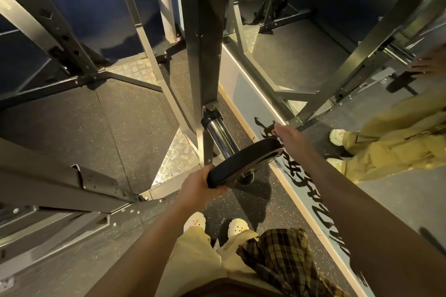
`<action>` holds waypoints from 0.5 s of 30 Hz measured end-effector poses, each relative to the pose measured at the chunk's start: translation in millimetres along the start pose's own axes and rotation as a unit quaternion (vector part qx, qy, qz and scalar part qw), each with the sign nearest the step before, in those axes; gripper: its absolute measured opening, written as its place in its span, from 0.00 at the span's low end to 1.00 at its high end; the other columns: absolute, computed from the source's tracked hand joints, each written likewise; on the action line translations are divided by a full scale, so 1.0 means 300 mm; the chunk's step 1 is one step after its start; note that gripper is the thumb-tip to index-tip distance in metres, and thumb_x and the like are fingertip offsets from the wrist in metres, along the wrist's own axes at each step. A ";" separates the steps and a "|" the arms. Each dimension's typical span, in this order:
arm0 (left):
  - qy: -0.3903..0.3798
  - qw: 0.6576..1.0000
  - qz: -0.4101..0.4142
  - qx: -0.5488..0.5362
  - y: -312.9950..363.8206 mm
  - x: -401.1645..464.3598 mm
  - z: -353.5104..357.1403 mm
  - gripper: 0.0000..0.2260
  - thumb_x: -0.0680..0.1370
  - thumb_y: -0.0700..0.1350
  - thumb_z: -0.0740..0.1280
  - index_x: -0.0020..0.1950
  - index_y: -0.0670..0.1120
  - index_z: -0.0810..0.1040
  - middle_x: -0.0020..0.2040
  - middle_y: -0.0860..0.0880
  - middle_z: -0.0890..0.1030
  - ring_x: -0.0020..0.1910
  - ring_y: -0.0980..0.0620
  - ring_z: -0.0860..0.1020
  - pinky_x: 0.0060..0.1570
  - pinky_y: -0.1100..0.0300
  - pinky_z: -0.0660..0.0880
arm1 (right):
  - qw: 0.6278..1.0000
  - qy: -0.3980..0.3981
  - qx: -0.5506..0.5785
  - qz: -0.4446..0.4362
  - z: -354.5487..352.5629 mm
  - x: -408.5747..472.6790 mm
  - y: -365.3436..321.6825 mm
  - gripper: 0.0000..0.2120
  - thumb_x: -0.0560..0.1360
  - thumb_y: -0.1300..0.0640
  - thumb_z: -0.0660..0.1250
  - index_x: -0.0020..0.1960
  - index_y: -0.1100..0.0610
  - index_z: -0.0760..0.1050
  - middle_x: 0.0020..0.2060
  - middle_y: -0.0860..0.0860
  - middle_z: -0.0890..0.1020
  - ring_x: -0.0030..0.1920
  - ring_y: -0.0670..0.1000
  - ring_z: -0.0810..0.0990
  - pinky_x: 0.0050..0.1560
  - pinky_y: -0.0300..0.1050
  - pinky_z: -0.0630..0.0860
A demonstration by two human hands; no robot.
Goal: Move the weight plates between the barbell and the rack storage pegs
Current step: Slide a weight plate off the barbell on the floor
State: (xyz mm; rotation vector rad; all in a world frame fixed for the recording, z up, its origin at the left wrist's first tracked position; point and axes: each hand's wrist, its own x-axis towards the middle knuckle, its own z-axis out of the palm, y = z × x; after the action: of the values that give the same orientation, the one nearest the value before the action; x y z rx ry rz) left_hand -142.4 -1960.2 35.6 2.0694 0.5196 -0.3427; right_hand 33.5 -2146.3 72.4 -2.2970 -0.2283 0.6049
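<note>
L hand (201,182) grips near rim of weight plate (243,163), fingers curled around edge. R hand (290,136) lies flat w/ straight fingers against plate's far rim. Plate: black, round, thin, tilted, seated on outer end of chrome storage peg (220,136), which projects from rack upright (205,55).

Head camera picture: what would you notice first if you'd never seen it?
The black weight plate on the shiny storage peg, mid-frame. The left hand grips its near rim; the right hand lies straight against its far edge. A mirror on the right reflects the person.
</note>
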 end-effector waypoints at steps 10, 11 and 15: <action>0.044 0.999 -0.016 -0.021 -0.061 -0.012 0.020 0.18 0.72 0.44 0.75 0.60 0.50 0.76 0.48 0.54 0.79 0.48 0.53 0.76 0.43 0.68 0.69 | 0.997 0.013 -0.070 -0.043 0.033 -0.040 0.055 0.18 0.80 0.40 0.52 0.56 0.51 0.74 0.50 0.51 0.75 0.53 0.51 0.74 0.50 0.45 0.68; 0.049 0.998 -0.030 -0.029 -0.070 -0.013 0.027 0.19 0.72 0.44 0.75 0.61 0.49 0.76 0.49 0.53 0.79 0.48 0.53 0.76 0.43 0.68 0.69 | 0.995 0.016 -0.077 -0.058 0.029 -0.049 0.053 0.17 0.81 0.41 0.53 0.56 0.51 0.74 0.51 0.51 0.75 0.52 0.50 0.74 0.48 0.42 0.68; 0.030 0.993 -0.088 -0.071 -0.090 -0.018 0.053 0.23 0.71 0.41 0.76 0.64 0.48 0.76 0.55 0.49 0.81 0.52 0.50 0.77 0.54 0.58 0.73 | 0.998 0.004 -0.023 -0.056 0.008 -0.069 0.040 0.17 0.82 0.47 0.53 0.57 0.54 0.76 0.49 0.50 0.73 0.51 0.49 0.70 0.46 0.39 0.66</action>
State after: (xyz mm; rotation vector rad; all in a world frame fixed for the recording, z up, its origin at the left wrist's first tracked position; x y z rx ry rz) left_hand -161.0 -1962.5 9.9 1.9060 0.7447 -0.3383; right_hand 14.0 -2160.4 69.9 -2.3123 -0.3675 0.5381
